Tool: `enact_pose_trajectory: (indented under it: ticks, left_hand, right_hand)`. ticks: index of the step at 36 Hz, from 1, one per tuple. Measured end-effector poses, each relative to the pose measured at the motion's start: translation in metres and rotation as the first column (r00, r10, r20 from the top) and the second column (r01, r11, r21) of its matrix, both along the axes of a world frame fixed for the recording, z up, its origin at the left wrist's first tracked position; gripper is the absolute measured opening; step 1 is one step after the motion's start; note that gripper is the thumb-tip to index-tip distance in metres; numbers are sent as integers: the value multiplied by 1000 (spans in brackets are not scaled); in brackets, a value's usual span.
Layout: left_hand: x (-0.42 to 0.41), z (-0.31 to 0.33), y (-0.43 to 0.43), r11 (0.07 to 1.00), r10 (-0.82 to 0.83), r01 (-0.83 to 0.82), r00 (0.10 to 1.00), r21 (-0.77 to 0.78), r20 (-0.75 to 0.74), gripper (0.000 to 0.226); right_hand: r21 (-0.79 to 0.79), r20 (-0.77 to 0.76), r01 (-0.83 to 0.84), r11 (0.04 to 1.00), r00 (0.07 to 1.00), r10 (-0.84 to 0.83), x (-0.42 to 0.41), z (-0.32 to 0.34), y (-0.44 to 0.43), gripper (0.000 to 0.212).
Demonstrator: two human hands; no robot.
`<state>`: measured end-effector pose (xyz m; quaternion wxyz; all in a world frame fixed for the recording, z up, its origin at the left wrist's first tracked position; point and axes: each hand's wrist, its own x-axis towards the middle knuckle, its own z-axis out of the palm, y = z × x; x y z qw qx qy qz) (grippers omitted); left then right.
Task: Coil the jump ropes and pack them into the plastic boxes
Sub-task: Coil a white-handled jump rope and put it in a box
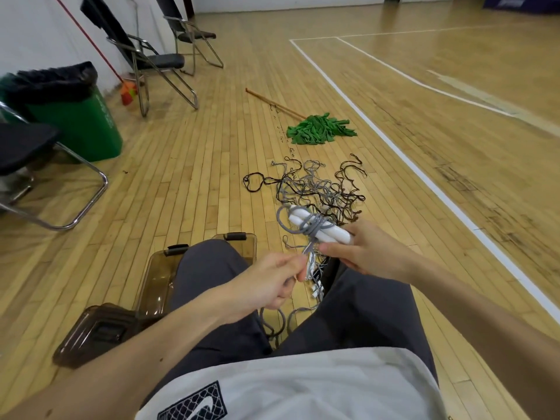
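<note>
My right hand (368, 251) grips the two white handles of a jump rope (315, 227), with grey cord wound several times around them. My left hand (268, 283) pinches the free grey cord just below the bundle. A tangled pile of grey and dark jump ropes (318, 186) lies on the wooden floor beyond my hands. More white handles and cord (313, 286) lie between my knees. A brown see-through plastic box (154, 280) stands open beside my left leg, partly hidden by it. Its lid (97, 331) lies flat at the lower left.
A green mop (321, 130) with a wooden handle lies on the floor ahead. A green bin (75, 116) with a black bag stands at the left. Folding chairs (157, 60) stand by the wall, another at the far left. White court lines run along the right.
</note>
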<state>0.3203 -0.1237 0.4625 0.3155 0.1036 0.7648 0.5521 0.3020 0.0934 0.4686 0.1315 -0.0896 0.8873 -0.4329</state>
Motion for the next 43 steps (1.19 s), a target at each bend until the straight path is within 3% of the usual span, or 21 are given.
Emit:
enact_pose_trajectory:
  ticks: [7,14,19,21,27,31,36,43]
  left_hand:
    - [5,14,3,894,-281,116,898,-433,-339,37]
    - [-7,33,-1,656,-522,8,726,-754,-447,36]
    - [-13,42,0,568,-628,-39,625,-822,-463,22]
    - [-17,47,-1,566,-667,-8,584,-825,-463,14]
    - [-33,60,0,544,-764,142,491,-827,-418,20]
    - [-41,62,-4,655,-689,281,604,-701,-401,22]
    - [-47,59,-5,749,-618,377,694,-544,-370,14]
    - [-54,52,-17,861,-508,482,835,-165,-212,7]
  right_hand:
    - [155,36,9,988,999,-15,-2,-16,-10,38]
    - [253,166,-83,964,985,41,-1,-12,-18,44]
    - [306,296,-155,940,953,60,5,-9,-26,44]
    - [304,334,-181,935,940,74,8,-8,-29,41]
    - [350,372,-291,890,916,153,12,-4,-33,50]
    - [325,390,-384,864,887,248,20,7,-37,38]
    - [354,373,-442,824,875,309,28,19,-40,45]
    - [305,291,-491,816,864,411,34,30,-41,36]
